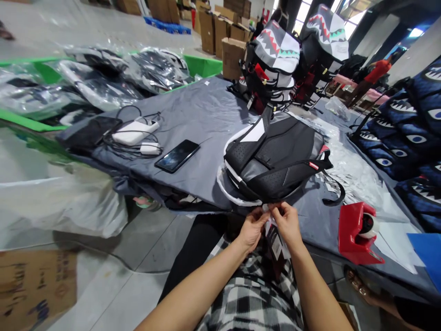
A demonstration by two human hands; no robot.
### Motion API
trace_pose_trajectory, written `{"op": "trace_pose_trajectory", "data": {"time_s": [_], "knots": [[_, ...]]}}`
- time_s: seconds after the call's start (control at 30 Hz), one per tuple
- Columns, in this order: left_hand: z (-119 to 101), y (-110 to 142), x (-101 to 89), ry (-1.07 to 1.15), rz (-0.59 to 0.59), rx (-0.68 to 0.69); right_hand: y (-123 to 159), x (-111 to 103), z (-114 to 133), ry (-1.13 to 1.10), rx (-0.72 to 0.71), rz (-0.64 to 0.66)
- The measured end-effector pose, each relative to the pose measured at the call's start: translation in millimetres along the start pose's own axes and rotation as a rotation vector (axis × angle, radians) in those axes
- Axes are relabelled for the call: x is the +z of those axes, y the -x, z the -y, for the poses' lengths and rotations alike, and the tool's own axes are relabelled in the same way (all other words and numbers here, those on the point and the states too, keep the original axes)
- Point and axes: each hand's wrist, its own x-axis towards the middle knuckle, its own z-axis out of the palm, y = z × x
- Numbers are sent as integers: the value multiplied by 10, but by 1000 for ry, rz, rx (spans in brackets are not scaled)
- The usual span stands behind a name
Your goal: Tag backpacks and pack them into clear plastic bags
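**Left hand** (253,228): fingers pinched narrow on a small white tag (266,208), thumb and forefinger closed at its edge.
**Right hand** (287,224): likewise pinched narrow on the same small white tag, fingertips meeting those of the left hand.

**Hanging below the hands:** one dark swing ticket (274,243) with a white label panel; print too small to read.

**Just beyond the hands:** one black-and-grey backpack (275,158) with white piped edging, lying flat, shoulder straps uppermost, its lower edge at the fingertips. Small red label (313,165) on one strap; lettering unreadable.

**Right of the backpack:** one red tape dispenser (358,234) holding a roll; crumpled clear plastic film (351,170).

**Left of the backpack:** one black smartphone (177,156), face up; one white power bank (135,131) and one white charger (150,148), tangled in black cables; one black flat case (93,131).

**Surface:** tabletop covered by a grey padded mat (193,115).

**Surroundings:** green bin (203,65) of plastic-wrapped black-and-white goods; two grey backpacks (275,59) with printed shark mouths, stood upright; navy backpacks (403,133) with shark eyes and teeth, stacked at right; brown cardboard cartons (234,57) and blue crates (167,25) along a concrete warehouse floor; one carton flap (34,285) with handwriting, illegible. A co-worker's sandalled foot (358,287) shows at lower right; a red sleeve (379,71) shows in the distance.
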Motion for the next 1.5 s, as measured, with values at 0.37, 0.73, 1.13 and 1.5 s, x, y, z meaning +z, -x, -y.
{"op": "trace_pose_trajectory", "data": {"time_s": [0.37,0.73,1.13,1.5], "knots": [[-85,34,19,-238,-125,11,709,-1700,-372,307,97,-675],[-60,19,18,-364,-164,35,859,-2412,-688,227,418,-758],[-64,32,45,-363,-204,40,1244,-1740,-639,-241,299,-1002],[-18,3,76,-385,-133,124,1024,-1484,-891,-653,153,-971]]}}
